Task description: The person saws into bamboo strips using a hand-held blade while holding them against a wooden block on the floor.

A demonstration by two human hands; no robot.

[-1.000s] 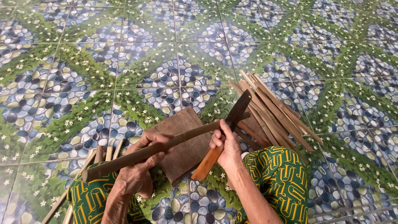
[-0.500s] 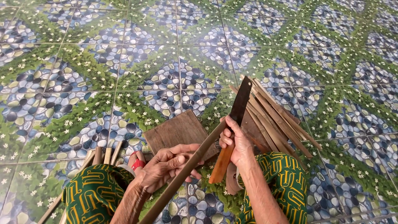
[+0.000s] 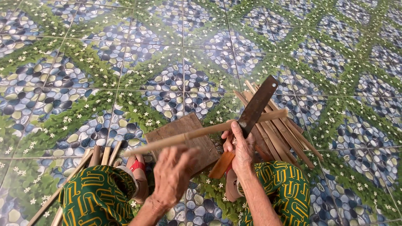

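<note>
My right hand point(image 3: 239, 147) grips the orange wooden handle of a dark cleaver point(image 3: 257, 105), blade pointing up and away. A long bamboo stick point(image 3: 201, 133) lies across the blade's edge, running from lower left to upper right. My left hand point(image 3: 173, 172) is blurred just below the stick's left part; whether it touches the stick is unclear. Under the stick sits a flat brown wooden board point(image 3: 184, 136) on the floor.
A pile of split bamboo sticks point(image 3: 278, 125) lies on the tiled floor to the right of the cleaver. More sticks point(image 3: 98, 157) lie by my left knee. My knees in green patterned cloth point(image 3: 98, 194) frame the bottom, with a red sandal strap point(image 3: 137, 165).
The stick has swung from steeply slanted down toward me to nearly level across the blade. My left hand has moved lower and right; the cleaver stayed about where it was.
</note>
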